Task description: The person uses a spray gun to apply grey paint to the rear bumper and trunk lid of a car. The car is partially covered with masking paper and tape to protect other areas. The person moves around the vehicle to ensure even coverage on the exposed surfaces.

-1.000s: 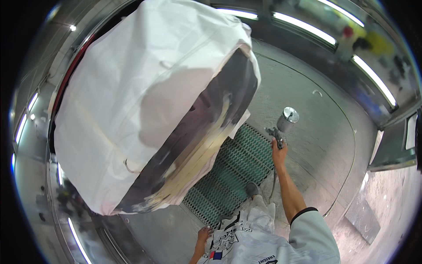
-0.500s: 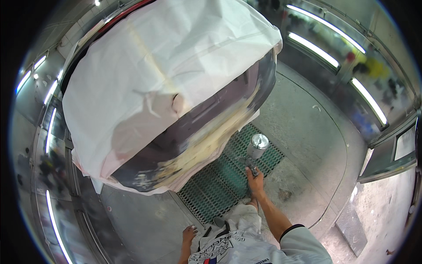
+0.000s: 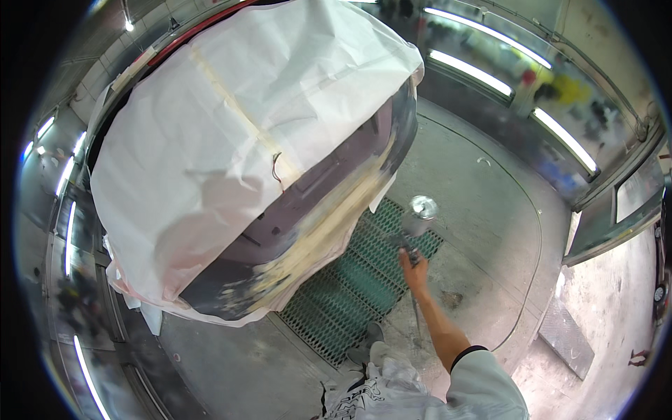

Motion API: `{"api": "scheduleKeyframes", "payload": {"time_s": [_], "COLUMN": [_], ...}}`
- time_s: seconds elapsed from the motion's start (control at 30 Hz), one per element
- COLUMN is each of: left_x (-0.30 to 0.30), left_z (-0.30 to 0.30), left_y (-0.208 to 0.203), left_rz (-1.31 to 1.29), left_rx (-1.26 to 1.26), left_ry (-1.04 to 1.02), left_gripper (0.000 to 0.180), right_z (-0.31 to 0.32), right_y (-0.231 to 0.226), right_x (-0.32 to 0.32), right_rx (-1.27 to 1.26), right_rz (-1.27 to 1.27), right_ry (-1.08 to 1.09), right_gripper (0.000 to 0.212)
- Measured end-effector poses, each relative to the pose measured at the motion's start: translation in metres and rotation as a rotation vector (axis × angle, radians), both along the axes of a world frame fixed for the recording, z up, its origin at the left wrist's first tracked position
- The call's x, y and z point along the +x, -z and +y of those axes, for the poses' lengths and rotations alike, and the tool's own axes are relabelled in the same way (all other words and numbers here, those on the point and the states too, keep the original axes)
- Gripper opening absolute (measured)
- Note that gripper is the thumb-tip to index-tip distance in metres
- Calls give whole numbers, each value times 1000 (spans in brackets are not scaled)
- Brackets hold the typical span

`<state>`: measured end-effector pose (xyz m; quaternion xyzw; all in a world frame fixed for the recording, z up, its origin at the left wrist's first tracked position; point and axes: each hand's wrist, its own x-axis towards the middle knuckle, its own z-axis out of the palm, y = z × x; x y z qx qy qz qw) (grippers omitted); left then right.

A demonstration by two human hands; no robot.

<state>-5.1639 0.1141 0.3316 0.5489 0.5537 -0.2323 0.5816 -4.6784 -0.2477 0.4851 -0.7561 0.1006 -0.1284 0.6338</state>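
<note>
My right hand (image 3: 416, 271) is wrapped round the grip of a spray gun (image 3: 418, 217), whose silvery cup with a shiny lid stands on top. The gun is held above the floor grating, apart from the vehicle. Ahead and to the left is the vehicle's end panel (image 3: 329, 217), dark grey and dull purple with a broad beige, patchy band along its lower part. White masking sheet (image 3: 168, 133) drapes over the area above it, joined by a strip of yellowish tape (image 3: 231, 98). A thin wire (image 3: 276, 168) pokes out near the sheet's lower edge. My left hand is out of view.
A green metal grating (image 3: 329, 301) lies in the floor beneath the panel. A thin hose (image 3: 537, 245) curves across the concrete on the right. Lit tubes (image 3: 490, 35) line the paint-smeared walls. An open door (image 3: 616, 210) stands at right, with a metal ramp plate (image 3: 567, 339) beside it.
My view has shifted, so the vehicle sits a little further left. The spray gun has moved slightly up and right in the picture. My left hand has left the view.
</note>
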Motion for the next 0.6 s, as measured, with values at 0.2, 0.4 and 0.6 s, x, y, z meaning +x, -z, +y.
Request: {"api": "scheduleKeyframes", "payload": {"time_s": [0.2, 0.4, 0.6], "left_x": [47, 86, 27], "left_z": [13, 55, 123], "left_y": [-8, -42, -17], "left_rz": [-230, -265, -149], "left_rx": [-16, 3, -171], "left_ry": [9, 69, 21], "left_gripper": [29, 34, 33], "right_z": [-35, -9, 104], "right_y": [-10, 1, 24], "right_x": [74, 32, -86], "right_rx": [-79, -92, -142], "right_rz": [-224, -115, -79], "right_ry": [334, 170, 1], "right_gripper": [25, 33, 37]}}
